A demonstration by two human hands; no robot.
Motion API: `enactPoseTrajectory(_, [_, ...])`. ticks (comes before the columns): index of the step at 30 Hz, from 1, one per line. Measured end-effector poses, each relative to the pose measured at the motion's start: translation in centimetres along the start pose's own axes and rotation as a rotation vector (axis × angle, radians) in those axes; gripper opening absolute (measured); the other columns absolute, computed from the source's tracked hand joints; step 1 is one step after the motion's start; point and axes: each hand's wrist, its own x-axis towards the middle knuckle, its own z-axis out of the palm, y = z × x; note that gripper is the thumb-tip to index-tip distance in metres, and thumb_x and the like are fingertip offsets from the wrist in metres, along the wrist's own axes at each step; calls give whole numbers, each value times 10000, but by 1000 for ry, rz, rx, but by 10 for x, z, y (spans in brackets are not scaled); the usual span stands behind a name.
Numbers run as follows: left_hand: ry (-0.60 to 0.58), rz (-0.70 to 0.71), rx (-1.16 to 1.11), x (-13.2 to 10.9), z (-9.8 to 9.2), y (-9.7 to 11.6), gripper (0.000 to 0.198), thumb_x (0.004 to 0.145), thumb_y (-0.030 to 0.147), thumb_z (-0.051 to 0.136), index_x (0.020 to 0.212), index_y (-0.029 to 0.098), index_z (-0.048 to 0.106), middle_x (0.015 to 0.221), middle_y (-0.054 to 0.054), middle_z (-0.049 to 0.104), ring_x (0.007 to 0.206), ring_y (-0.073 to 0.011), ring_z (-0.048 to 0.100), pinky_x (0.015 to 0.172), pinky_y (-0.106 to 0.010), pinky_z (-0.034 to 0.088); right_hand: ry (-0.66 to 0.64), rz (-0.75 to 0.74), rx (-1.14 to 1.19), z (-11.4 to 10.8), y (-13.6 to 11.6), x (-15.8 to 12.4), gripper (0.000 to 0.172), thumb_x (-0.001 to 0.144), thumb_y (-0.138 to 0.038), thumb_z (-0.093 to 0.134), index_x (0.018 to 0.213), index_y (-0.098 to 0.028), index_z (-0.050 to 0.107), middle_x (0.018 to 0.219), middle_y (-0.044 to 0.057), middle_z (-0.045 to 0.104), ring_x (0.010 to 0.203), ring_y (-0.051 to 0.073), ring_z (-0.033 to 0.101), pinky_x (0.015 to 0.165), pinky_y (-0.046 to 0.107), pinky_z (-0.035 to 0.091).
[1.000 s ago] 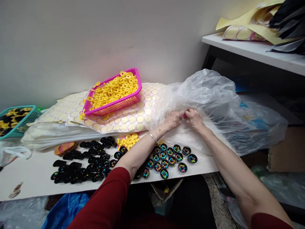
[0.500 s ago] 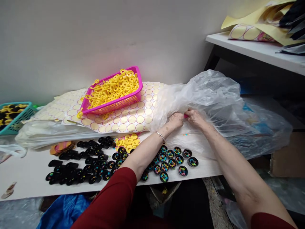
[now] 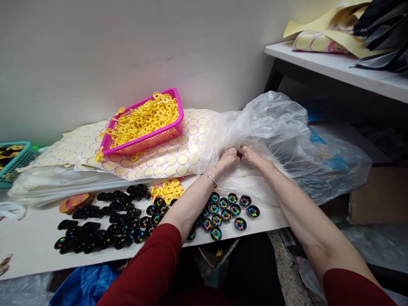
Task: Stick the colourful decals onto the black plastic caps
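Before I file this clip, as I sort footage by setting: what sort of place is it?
Probably a small workshop: many cups, a basket heaped with rings and sticker sheets crowd one table.

Soft light leaves deep shadow beneath the shelf (image 3: 331, 66).

A white bench (image 3: 32, 250) runs along the wall; black cups (image 3: 216, 219) crowd its front, with yellow rings (image 3: 167, 189) and an orange stack (image 3: 76, 202) behind, and clear plastic (image 3: 274, 119) spread over its right end. A shelf (image 3: 331, 68) bears yellow sheets (image 3: 314, 29) and black plastic (image 3: 385, 29)
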Motion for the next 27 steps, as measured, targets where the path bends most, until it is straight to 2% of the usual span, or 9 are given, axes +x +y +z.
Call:
enactPoseTrajectory(5, [8,24,36,-1,-2,7,244,746,83,552,935,104,704,946,-115,721,939,-216,636,837,-296,499,113,18,268,10,5,-7,155,626,-200,527,690,-178,667,771,70,637,793,219,571,715,311,420])
enactPoseTrajectory(8, [67,146,57,-5,-6,12,247,722,92,554,923,125,694,946,-88,709,920,-201,613,836,-284,475,188,44,491,17,10,-13,154,611,-274,533,695,-180,620,703,26,594,736,191,548,676,305,425])
enactPoseTrajectory(11, [98,258,89,-9,-11,11,187,725,111,540,838,142,686,864,-67,688,855,-186,597,786,-271,457,236,78,716,23,11,-17,225,604,-387,587,720,-194,585,624,-14,551,620,150,496,588,293,408])
enactPoseTrajectory(15, [129,200,126,-10,-13,2,180,689,97,532,761,163,683,823,-57,677,837,-187,590,745,-267,446,259,116,950,26,8,-21,327,543,-461,701,708,-214,564,554,-31,548,533,130,484,527,287,410])
enactPoseTrajectory(19, [109,134,57,-10,-12,-6,283,679,93,524,869,158,723,800,-28,680,817,-180,586,742,-266,452,272,152,1087,25,6,-25,372,475,-423,797,697,-205,595,557,-21,598,499,120,506,479,260,390])
enactPoseTrajectory(23, [106,137,-24,-12,-12,-8,330,670,83,520,915,135,736,816,-28,675,817,-170,580,772,-262,447,311,184,1193,26,7,-26,431,422,-434,865,675,-204,604,546,-36,586,459,93,466,424,233,350])
enactPoseTrajectory(27, [66,218,-203,-13,-8,-5,160,699,182,611,818,132,705,743,3,590,725,-138,520,693,-244,416,294,202,1276,26,7,-26,464,367,-416,916,669,-187,650,539,-41,577,431,70,413,382,213,302])
